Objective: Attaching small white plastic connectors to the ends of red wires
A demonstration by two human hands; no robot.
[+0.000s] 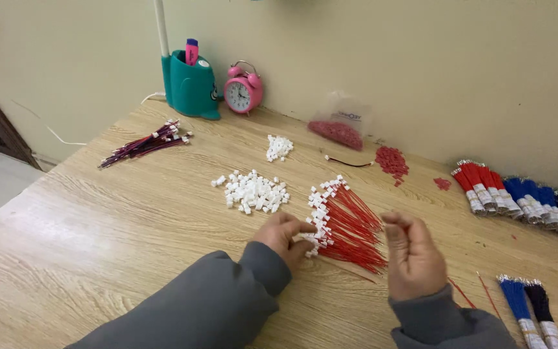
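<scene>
My left hand (pixel 285 234) rests on the wooden table (pixel 98 226), its fingers pinching a small white connector at the near end of a fan of red wires with white connectors (pixel 347 220). Just right of that fan, my right hand (pixel 411 255) is raised off the table with its fingers curled and slightly apart; whether anything is pinched in it is unclear. A loose heap of white plastic connectors (pixel 255 191) lies just beyond my left hand.
A smaller white connector pile (pixel 279 147), red parts (pixel 392 160) and a bag of red parts (pixel 337 129) lie further back. Bundled red, blue and black wires (pixel 524 197) lie at right, more bundles (pixel 531 307) near right. Dark wires (pixel 143 145), teal holder (pixel 190 84), pink alarm clock (pixel 243 89) at back.
</scene>
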